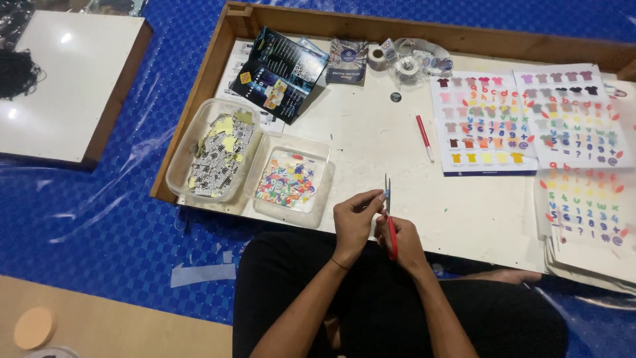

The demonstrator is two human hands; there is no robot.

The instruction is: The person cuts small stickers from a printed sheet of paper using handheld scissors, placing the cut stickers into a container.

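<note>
- The tweezers point(388, 199) have thin metal tips and a glossy red plastic grip.
- The low table point(371, 152) has a matt white top and a brown wooden rim.
- Two tubs point(179, 166) are clear, slightly cloudy plastic, filled with paper scraps.
- The sticker sheets point(483, 126) look like smooth, lightly glossy paper.
- The floor mat point(99, 212) is shiny blue plastic with a woven check, under wrinkled clear film.
- The red pen point(424, 136) is smooth plastic.
- The trousers point(371, 292) are matt black cloth.
</note>
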